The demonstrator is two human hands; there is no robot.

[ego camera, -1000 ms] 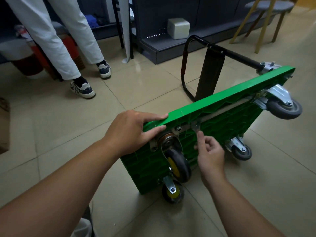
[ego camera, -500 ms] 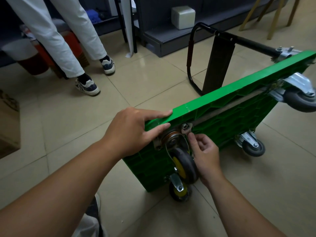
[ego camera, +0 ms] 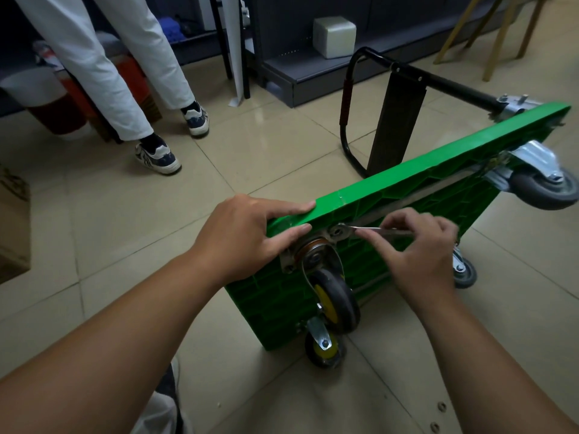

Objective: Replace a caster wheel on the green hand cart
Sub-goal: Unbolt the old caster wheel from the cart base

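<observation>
Pinched between thumb and fingertips of the right hand [ego camera: 416, 255]: a thin flat steel wrench [ego camera: 372, 228], shaft lying nearly level, head seated over a bolt [ego camera: 338, 230] at the right corner of the caster's mounting plate [ego camera: 286, 261]. Left hand [ego camera: 244, 236] holds nothing; its fingers lie straight, one along the top edge of the green hand cart [ego camera: 438, 170], another pressed on the face just above the plate.

Head view, the only one. Cart stands on its long edge on pale glossy floor tiles [ego camera: 250, 145], underside toward the wearer, black tubular handle [ego camera: 347, 89] folded out to the far side. Caster wheel [ego camera: 335, 300] in question sits at the near left corner: dark rubber tyre, yellow hub, bent steel fork, worn swivel bearing. A second yellow-hubbed caster [ego camera: 324, 347] is below it, touching the floor. Two grey casters sit toward the right, in brighter zinc brackets.

Underside is ribbed moulded plastic, honeycomb-like.

Judgement: bolt work at the plate, early to middle of the job. Best done with the wrench head fully square on the bolt, short strokes, left hand bracing so the cart does not tip or slide on smooth tile.
</observation>
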